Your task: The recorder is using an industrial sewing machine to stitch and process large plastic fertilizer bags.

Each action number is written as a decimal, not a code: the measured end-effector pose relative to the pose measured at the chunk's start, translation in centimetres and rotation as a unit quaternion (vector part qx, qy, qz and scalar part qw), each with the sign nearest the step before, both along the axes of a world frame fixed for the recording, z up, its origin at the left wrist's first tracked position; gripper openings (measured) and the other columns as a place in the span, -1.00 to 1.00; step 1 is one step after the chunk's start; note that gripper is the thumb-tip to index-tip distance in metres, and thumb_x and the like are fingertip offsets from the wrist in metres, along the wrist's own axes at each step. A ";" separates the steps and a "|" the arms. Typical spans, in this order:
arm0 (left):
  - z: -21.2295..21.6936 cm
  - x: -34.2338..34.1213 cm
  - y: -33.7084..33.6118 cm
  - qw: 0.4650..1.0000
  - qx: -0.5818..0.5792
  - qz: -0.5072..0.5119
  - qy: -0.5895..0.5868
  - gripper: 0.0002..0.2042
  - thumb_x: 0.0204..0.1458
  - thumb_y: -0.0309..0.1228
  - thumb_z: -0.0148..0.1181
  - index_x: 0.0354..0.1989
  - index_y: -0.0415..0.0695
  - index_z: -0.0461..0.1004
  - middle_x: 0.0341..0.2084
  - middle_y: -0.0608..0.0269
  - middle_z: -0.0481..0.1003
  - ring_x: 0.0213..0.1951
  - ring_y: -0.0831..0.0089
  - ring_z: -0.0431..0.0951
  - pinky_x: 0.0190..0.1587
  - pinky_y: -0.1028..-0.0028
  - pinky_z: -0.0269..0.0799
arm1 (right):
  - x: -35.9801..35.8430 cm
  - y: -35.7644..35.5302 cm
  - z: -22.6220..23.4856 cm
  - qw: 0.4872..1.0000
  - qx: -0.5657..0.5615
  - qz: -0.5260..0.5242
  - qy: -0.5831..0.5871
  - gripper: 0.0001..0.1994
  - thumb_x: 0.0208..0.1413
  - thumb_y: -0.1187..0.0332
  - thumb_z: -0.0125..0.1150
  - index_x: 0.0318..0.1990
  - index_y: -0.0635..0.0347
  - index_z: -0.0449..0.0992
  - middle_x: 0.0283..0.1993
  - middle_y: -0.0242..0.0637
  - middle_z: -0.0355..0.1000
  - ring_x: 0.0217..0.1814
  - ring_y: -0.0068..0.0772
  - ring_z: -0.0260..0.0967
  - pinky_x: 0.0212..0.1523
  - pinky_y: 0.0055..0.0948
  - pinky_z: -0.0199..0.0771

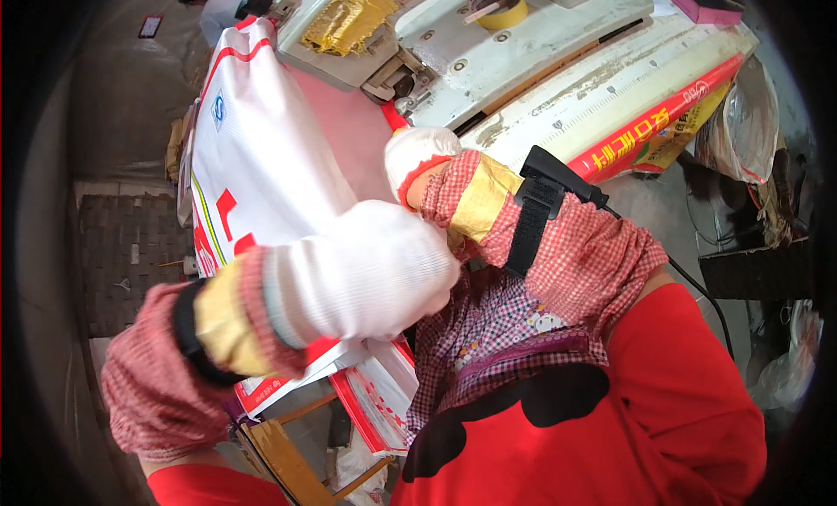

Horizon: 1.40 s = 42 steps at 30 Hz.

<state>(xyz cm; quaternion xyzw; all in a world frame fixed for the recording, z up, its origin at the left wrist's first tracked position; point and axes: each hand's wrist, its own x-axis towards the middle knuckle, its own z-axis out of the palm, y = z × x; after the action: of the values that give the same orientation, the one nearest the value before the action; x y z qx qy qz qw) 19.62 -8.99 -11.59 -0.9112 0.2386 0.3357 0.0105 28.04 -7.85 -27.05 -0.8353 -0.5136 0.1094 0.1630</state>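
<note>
A large white woven sack (261, 131) with red print and red edging hangs from the sewing machine (501, 61) and drapes down to the left. My right hand (425, 160), in a white knit glove with a red cuff, is closed at the sack's red edge, close to the machine's needle area. Lower and nearer to me, my left hand (370, 266), in a white ribbed glove, is curled into a fist in front of the sack. Its fingertips are turned away, so what it grips is hidden. Both forearms wear checked sleeve covers with black straps.
A roll of yellow tape (503, 9) lies on the machine, beside a yellow woven cloth (349, 20). Printed sacking (628, 149) lines the worktable's right edge. A wooden stool (283, 458) stands below, near more sacks (375, 397). Another person (222, 13) is partly visible at the far left.
</note>
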 end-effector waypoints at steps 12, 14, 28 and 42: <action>-12.3 5.5 16.4 0.903 0.159 0.195 -0.349 -0.92 -0.18 -0.45 0.15 -0.51 -0.12 0.54 -0.52 0.05 0.55 -0.39 0.08 0.57 -0.33 0.20 0.48 | 3.6 -1.0 -1.1 0.925 0.137 -0.038 0.352 -0.59 0.16 0.25 -0.09 0.14 0.14 0.40 -0.47 -0.16 0.46 -0.57 -0.32 0.41 -0.48 -0.30 0.48; -13.0 6.6 18.6 0.871 0.096 0.209 -0.434 -0.92 -0.14 -0.45 0.12 -0.50 -0.15 0.52 -0.50 -0.02 0.53 -0.38 0.00 0.54 -0.29 0.16 0.46 | 2.5 -1.2 -0.5 0.928 0.111 -0.025 0.354 -0.51 0.11 0.18 -0.03 0.20 0.11 0.35 -0.17 -0.02 0.52 -0.22 -0.13 0.52 -0.19 -0.24 0.51; 7.3 -19.6 8.7 0.917 0.047 0.160 -0.363 -0.76 -0.43 -0.41 0.21 -0.57 -0.14 0.28 -0.31 0.15 0.45 -0.25 0.12 0.47 0.01 0.04 0.36 | -3.0 5.1 0.9 0.973 0.039 0.097 -0.206 -0.51 -0.03 0.25 0.20 0.11 0.16 0.39 0.22 -0.07 0.26 0.33 -0.06 0.10 0.32 -0.10 0.04; -11.1 -46.7 5.9 0.218 -0.081 0.755 -0.613 -0.45 0.23 -0.16 -0.01 0.23 -0.36 0.16 0.06 0.10 0.37 0.06 0.40 0.37 0.10 0.45 0.27 | -26.3 -2.3 4.2 0.677 -0.131 0.652 0.316 -0.47 0.14 0.06 0.09 0.19 0.15 0.28 -0.13 0.03 0.49 -0.09 -0.10 0.48 -0.13 -0.27 0.46</action>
<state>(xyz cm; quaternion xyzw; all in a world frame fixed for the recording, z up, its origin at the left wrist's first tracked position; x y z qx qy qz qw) -27.07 -3.11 -22.65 -0.5857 -0.6151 -0.4967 -0.1787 1.75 -10.11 -22.83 -0.2171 -0.8261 0.5119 0.0920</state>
